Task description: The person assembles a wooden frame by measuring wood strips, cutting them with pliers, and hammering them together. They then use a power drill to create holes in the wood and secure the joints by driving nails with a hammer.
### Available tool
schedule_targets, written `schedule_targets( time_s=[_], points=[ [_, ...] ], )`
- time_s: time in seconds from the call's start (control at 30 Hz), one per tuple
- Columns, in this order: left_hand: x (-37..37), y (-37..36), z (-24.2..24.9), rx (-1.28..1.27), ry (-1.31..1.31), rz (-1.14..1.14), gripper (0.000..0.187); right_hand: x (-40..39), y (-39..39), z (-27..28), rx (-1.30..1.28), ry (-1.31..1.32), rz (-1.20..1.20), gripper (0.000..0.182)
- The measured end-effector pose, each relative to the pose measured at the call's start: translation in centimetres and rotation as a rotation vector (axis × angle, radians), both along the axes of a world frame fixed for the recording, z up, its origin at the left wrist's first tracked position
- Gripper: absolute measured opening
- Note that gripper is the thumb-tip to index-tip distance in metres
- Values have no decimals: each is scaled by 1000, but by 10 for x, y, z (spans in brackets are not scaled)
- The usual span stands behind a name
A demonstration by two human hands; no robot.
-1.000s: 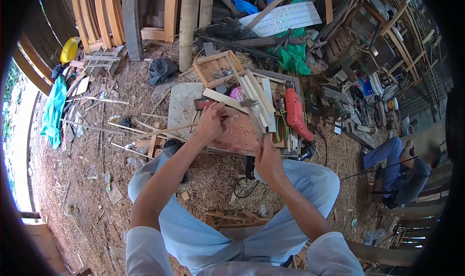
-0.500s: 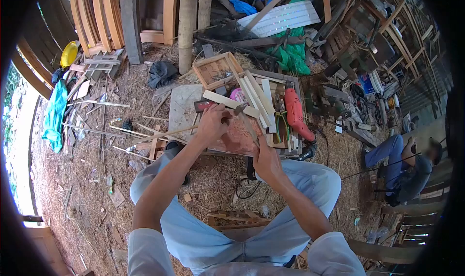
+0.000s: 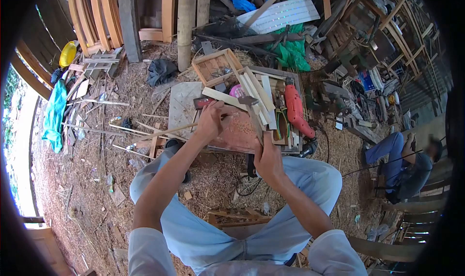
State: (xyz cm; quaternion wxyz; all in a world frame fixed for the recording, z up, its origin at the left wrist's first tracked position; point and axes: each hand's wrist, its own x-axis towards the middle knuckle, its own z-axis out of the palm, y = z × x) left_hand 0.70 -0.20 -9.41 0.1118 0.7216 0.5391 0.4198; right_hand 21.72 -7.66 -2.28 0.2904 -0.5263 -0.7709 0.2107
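Observation:
My right hand (image 3: 269, 160) is closed round the handle of a hammer (image 3: 254, 118). The hammer's head is raised near the right end of a pale wood strip (image 3: 224, 97). Just below that strip, my left hand (image 3: 211, 122) is closed with its fingers bent together; what they pinch, if anything, is too small or hidden to name. Beneath both hands lies a reddish-brown board (image 3: 237, 135) on the low worktable. A red and dark object (image 3: 202, 103) sits by my left fingertips. A thin wood stick (image 3: 167, 131) runs leftward from near my left wrist.
On the worktable's right are a red power drill (image 3: 296, 112), green-handled pliers (image 3: 280, 123) and several pale strips (image 3: 255, 94). A wooden tray (image 3: 213, 68) stands at the back. Wood shavings and scraps cover the floor. A person (image 3: 409, 167) sits at the far right.
The hammer's head has moved slightly right and up, with its handle now more upright. My right hand has shifted a little. My left hand stays nearly in place.

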Motion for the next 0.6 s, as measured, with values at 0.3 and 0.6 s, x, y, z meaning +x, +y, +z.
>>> schedule_targets(
  time_s=[0.3, 0.6],
  points=[
    [2, -1, 12, -93, -3, -16, 14, 0, 0, -3, 7, 14, -7, 20],
    [0, 2, 7, -28, -11, -19, 21, -1, 2, -1, 24, 11, 2, 23]
  ],
)
